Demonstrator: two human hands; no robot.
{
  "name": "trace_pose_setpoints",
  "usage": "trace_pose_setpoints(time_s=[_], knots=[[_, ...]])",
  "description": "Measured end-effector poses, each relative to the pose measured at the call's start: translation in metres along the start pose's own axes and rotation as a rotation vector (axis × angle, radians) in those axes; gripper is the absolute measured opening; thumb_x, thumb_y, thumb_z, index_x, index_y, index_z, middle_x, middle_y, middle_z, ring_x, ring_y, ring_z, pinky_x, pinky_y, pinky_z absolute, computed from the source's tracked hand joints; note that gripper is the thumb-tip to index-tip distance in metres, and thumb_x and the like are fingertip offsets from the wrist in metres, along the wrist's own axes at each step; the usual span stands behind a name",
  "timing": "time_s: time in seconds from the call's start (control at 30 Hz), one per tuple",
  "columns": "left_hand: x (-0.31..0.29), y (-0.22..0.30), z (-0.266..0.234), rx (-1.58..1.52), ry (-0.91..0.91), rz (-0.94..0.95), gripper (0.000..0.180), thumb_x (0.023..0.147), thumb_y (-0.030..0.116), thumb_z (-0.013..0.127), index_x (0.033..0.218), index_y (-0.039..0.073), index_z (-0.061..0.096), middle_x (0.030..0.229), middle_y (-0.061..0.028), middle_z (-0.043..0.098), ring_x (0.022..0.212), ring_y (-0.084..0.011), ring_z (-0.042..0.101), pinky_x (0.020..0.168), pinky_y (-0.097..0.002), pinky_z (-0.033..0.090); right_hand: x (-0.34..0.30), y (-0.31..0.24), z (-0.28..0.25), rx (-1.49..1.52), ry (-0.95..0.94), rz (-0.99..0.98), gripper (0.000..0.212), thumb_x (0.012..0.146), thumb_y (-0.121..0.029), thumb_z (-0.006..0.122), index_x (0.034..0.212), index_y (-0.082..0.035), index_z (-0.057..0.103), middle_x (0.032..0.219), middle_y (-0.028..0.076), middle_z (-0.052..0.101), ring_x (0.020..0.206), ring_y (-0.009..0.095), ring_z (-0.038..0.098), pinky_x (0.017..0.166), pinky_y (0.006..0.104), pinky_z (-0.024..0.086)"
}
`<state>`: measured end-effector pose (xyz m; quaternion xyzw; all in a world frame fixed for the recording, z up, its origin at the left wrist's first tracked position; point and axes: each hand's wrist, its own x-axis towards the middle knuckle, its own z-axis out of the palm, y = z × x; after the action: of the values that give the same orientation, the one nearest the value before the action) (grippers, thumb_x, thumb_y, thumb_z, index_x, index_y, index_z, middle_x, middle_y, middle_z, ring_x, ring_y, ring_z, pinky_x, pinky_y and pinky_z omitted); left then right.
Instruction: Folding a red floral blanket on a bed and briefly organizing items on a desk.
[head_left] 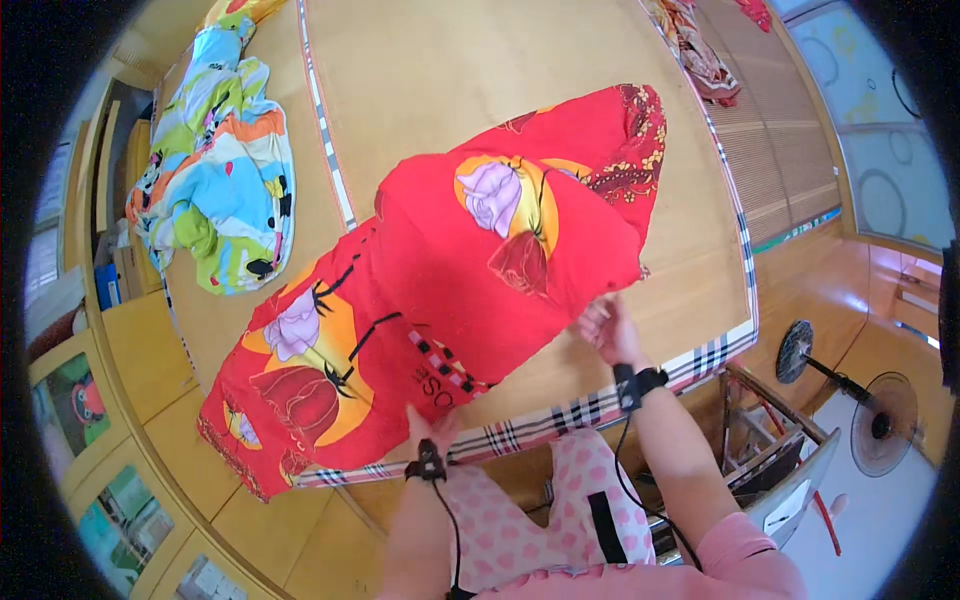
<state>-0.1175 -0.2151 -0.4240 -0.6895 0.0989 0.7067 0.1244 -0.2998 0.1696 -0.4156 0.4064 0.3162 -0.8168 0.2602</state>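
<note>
A red floral cloth (420,240), perhaps a pillowcase or quilt cover, lies spread slantwise over a tan mat. It carries purple roses on yellow patches, dark red blooms and a gold-dotted border at its far right end. My right hand (606,328) is at its near right edge, fingers curled in and closed on the fabric. At the near edge, left of centre, my left hand (430,428) touches the cloth; its fingers are blurred and partly covered, so their grip does not show. Both wrists wear black straps with cables.
The tan mat (560,50) has a checked border. A crumpled multicoloured cloth (225,180) lies at the left, a patterned brown cloth (700,55) at the far right. Yellow cabinets (150,340) line the left side. A standing fan (880,425) and an open drawer (770,425) are at the right.
</note>
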Motion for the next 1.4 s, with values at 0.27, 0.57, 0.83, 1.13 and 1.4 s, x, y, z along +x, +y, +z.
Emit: trace_pose_setpoints(time_s=[0.27, 0.57, 0.83, 1.13, 1.4], knots=[[-0.026, -0.016, 0.115, -0.183, -0.214, -0.147, 0.056, 0.085, 0.045, 0.07, 0.128, 0.014, 0.052, 0.134, -0.0095, 0.055, 0.12, -0.0355, 0.052, 0.102, -0.0542, 0.045, 0.008, -0.064, 0.077, -0.114, -0.141, 0.079, 0.074, 0.089, -0.074, 0.043, 0.13, -0.012, 0.046, 0.118, 0.017, 0.064, 0.106, 0.029, 0.065, 0.087, 0.0454, 0.053], [-0.028, -0.04, 0.091, 0.451, -0.343, -0.161, 0.059, 0.094, 0.048, 0.058, 0.137, 0.01, 0.043, 0.138, -0.0187, 0.048, 0.131, -0.035, 0.046, 0.107, -0.0498, 0.038, 0.048, -0.13, 0.097, -0.205, 0.185, -0.19, 0.044, 0.092, -0.034, 0.062, 0.129, -0.011, 0.052, 0.123, 0.009, 0.064, 0.113, 0.028, 0.062, 0.089, 0.0498, 0.054], [-0.173, -0.004, 0.167, 0.515, -0.508, 0.414, 0.075, 0.096, 0.043, 0.057, 0.152, 0.013, 0.017, 0.143, -0.0218, 0.041, 0.132, -0.0365, 0.041, 0.107, -0.0523, 0.037, -0.076, 0.01, 0.203, -1.305, -0.229, -1.062, 0.048, 0.078, -0.003, 0.061, 0.126, -0.004, 0.059, 0.123, 0.014, 0.063, 0.112, 0.03, 0.061, 0.096, 0.0411, 0.049], [-0.126, 0.014, 0.146, 1.511, -0.172, 1.028, 0.062, 0.075, 0.012, 0.07, 0.133, 0.002, 0.051, 0.114, -0.0218, 0.066, 0.108, -0.0305, 0.064, 0.094, -0.0413, 0.049, -0.107, 0.084, 0.158, -1.853, -0.811, -0.971, 0.019, 0.08, -0.01, 0.064, 0.099, -0.006, 0.065, 0.099, 0.014, 0.065, 0.096, 0.036, 0.062, 0.086, 0.0469, 0.051], [-0.048, 0.048, -0.018, 0.748, 0.063, 0.86, 0.033, 0.077, 0.006, 0.061, 0.109, 0.0, 0.063, 0.098, -0.0133, 0.071, 0.087, -0.028, 0.067, 0.079, -0.0364, 0.052, -0.034, -0.008, 0.158, -1.576, -0.009, -0.888, 0.027, 0.085, -0.009, 0.059, 0.112, -0.002, 0.06, 0.109, 0.022, 0.064, 0.101, 0.037, 0.064, 0.088, 0.0428, 0.052]])
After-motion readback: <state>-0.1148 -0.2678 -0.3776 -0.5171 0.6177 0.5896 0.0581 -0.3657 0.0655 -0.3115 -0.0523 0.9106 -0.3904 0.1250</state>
